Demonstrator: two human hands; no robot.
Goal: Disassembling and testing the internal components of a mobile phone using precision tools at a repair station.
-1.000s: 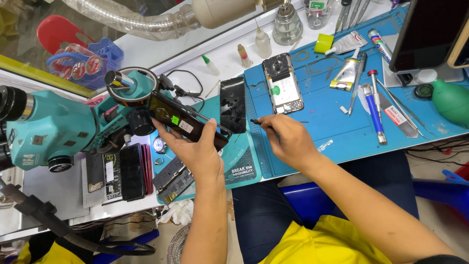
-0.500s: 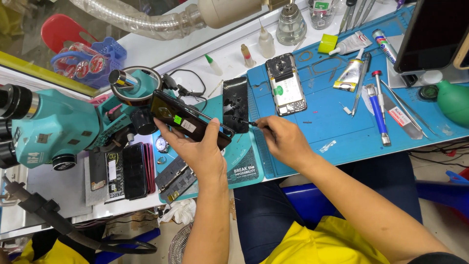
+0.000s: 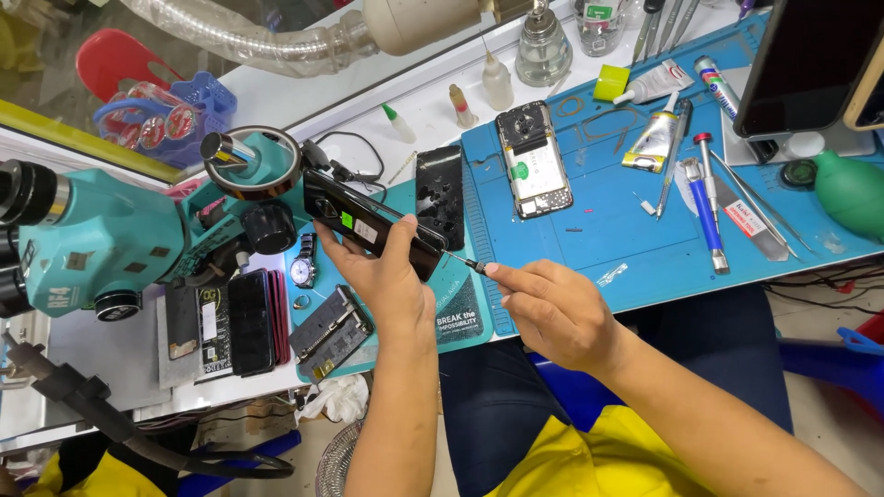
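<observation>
My left hand (image 3: 385, 279) grips a black phone (image 3: 364, 223), held tilted above the teal mat beside the microscope. My right hand (image 3: 551, 308) pinches a thin screwdriver (image 3: 463, 262) whose tip touches the phone's lower right end. On the blue mat (image 3: 608, 230) behind lies an opened phone (image 3: 534, 161) with its insides showing. A black back cover (image 3: 439, 195) rests between the two phones.
A teal microscope (image 3: 101, 244) stands at the left, with a tape roll (image 3: 262, 164) on it. Glue tubes (image 3: 652, 138), a blue screwdriver (image 3: 707, 202), tweezers, small dropper bottles (image 3: 497, 85) and a green bulb blower (image 3: 852, 189) lie across the bench. Several phones and a wristwatch (image 3: 302, 269) sit near the front left.
The screwdriver tip has moved left from just short of the phone to its end. My left hand has kept the phone steady.
</observation>
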